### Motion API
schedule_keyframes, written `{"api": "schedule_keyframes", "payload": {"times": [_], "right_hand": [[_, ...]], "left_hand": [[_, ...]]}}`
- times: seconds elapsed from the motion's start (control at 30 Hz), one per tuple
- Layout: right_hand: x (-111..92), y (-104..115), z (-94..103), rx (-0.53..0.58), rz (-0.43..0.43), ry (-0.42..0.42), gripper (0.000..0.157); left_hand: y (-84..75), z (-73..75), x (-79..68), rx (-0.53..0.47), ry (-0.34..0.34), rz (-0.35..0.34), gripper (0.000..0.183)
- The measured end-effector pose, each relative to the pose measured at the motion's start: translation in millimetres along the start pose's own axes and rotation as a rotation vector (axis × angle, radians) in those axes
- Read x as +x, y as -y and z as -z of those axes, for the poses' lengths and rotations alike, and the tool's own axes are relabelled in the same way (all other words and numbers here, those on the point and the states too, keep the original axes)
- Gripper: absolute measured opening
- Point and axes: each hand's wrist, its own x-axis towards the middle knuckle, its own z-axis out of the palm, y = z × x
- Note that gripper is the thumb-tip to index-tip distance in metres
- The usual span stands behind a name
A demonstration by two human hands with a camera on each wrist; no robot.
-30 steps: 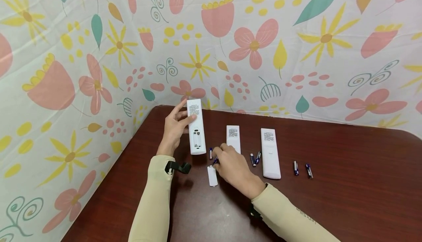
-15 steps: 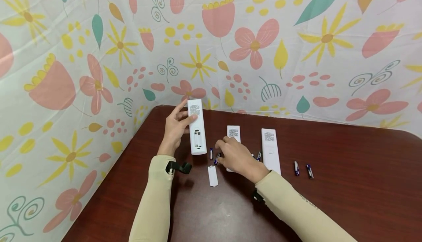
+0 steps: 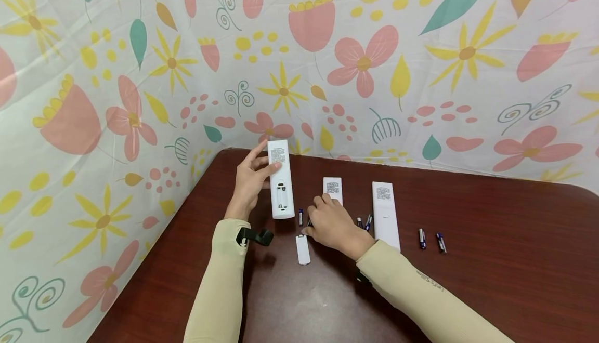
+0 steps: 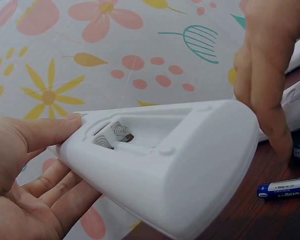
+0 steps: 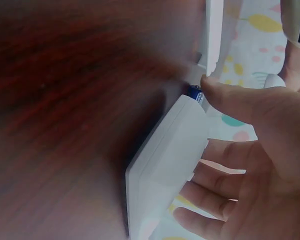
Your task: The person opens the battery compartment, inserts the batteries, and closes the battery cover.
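Observation:
My left hand (image 3: pixel 249 179) holds a white remote control (image 3: pixel 282 205) up, back side out, thumb across its back. Its battery compartment (image 4: pixel 140 131) is uncovered, with coil springs (image 4: pixel 121 130) showing and no battery inside. My right hand (image 3: pixel 333 226) is low over the table, thumb and fingertips right at a blue-and-silver AAA battery (image 5: pixel 195 93); I cannot tell whether they pinch it. Another battery (image 3: pixel 301 217) lies just left of these fingertips. Below them is the loose white battery cover (image 3: pixel 303 250). A second remote (image 3: pixel 333 187) is partly hidden behind my right hand.
Farther right a third white remote (image 3: pixel 385 213) lies face down on the dark wooden table (image 3: pixel 505 270). Two batteries (image 3: pixel 368 223) lie left of it, partly behind my right hand, and two more batteries (image 3: pixel 422 238) lie to its right. A floral cloth (image 3: pixel 365 124) hangs behind the table.
My right hand first drew back right from the battery near the cover, then returned left, its thumb now beside that battery. The left hand and its remote stay nearly still.

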Motion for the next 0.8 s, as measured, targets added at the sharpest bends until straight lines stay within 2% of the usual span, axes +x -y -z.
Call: {"api": "schedule_keyframes", "payload": {"times": [0.27,0.53,0.8], "right_hand": [[2.8,-2.9,-1.9,-0.044,-0.003,-0.006,0.046],[4.9,-3.9,-2.6,-0.026,-0.020,-0.009,0.050],[4.6,-3.5,-3.8,0.053,0.007,-0.095,0.047]], "left_hand": [[-0.7,-0.8,-0.6,0.000,-0.001,0.003,0.068],[-0.4,-0.4,-0.7,0.003,0.000,-0.003,0.070],[-0.9,-1.2,-1.1,-0.005,0.001,0.000,0.070]]}}
